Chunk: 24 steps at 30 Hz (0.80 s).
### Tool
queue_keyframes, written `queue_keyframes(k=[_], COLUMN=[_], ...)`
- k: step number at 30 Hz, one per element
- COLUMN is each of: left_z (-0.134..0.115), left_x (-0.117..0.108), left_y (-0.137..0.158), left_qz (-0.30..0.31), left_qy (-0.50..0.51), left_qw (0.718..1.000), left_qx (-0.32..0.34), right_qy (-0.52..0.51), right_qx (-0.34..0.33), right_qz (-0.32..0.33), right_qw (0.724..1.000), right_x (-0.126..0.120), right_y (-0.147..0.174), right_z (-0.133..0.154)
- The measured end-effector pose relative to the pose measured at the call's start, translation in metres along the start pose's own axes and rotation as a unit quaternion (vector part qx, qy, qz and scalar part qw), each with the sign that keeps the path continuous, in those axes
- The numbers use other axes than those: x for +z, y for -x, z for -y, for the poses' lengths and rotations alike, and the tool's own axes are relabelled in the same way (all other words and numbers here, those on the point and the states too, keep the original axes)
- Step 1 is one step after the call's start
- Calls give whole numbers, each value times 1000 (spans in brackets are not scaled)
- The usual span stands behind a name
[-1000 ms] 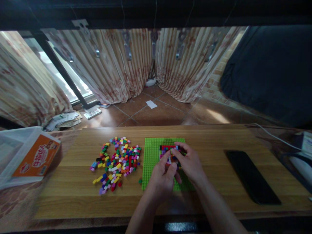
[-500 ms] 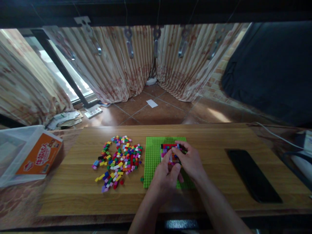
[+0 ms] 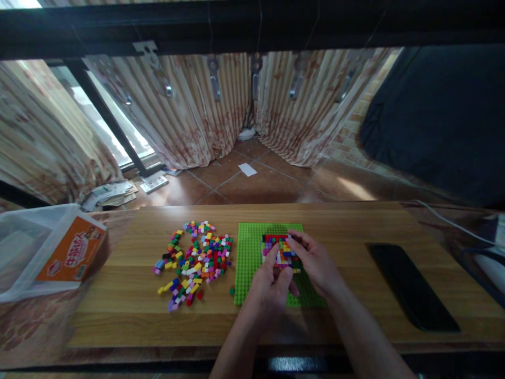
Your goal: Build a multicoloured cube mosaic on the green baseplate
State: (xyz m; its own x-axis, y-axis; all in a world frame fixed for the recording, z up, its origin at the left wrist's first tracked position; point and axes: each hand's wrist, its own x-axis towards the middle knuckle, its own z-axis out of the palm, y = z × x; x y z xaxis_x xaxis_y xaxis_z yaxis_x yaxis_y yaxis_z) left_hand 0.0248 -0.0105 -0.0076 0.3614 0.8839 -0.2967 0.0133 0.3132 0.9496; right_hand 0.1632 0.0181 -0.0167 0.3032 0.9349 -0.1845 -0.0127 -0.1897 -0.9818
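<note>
A block of small multicoloured building bricks point(image 3: 281, 254) is set on the green studded baseplate point(image 3: 248, 263). My left hand point(image 3: 270, 287) is over the lower left of the block, its index fingertip touching or just above the bricks and its thumb held apart. My right hand point(image 3: 319, 266) lies along the block's right side, fingers stretched towards its upper right corner. No brick shows between the fingers of either hand. Part of the block and the plate's right side are hidden beneath the hands.
Loose coloured bricks point(image 3: 197, 258) are spread left of the plate, with a green brick point(image 3: 231, 290) near its edge. A black phone-like slab point(image 3: 412, 287) lies at the right of the wooden table point(image 3: 130, 321). A clear plastic bin point(image 3: 39, 216) with an orange label stands far left.
My right hand has drawn back slightly to the right, and its fingers uncover more of the block. The left hand stays nearly in place. The view has shifted a little.
</note>
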Motion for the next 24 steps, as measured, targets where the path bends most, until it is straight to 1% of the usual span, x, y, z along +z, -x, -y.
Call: queue_keyframes(k=[5,7,10,13,16,18,20,24], left_z=[-2,-4,-7,-8,-8,-9,-9,-8], left_x=[-1,-1,0,1,1,1,1,2], left_y=[1,1,0,0,1,3,4,5], left_qz=[12,25,28,23,26,25,18,18], left_qy=[-16,-25,-26,-15,-6,-4,-7,-15], left_qw=[1000,999,999,999,1000,1000,1000,1000], left_qx=[4,-1,-14,-18,-14,-12,-11,-10], right_qy=[69,85,105,84,28,1,7,58], right_qx=[-31,-38,-38,-23,8,24,22,-5], right_qz=[26,29,27,33,47,45,33,21], right_qw=[997,995,993,996,998,999,999,998], right_x=[-4,-5,-5,-4,-5,-6,-7,-7], right_y=[0,1,2,4,4,3,2,1], right_z=[-3,-3,0,1,1,-1,-2,-4])
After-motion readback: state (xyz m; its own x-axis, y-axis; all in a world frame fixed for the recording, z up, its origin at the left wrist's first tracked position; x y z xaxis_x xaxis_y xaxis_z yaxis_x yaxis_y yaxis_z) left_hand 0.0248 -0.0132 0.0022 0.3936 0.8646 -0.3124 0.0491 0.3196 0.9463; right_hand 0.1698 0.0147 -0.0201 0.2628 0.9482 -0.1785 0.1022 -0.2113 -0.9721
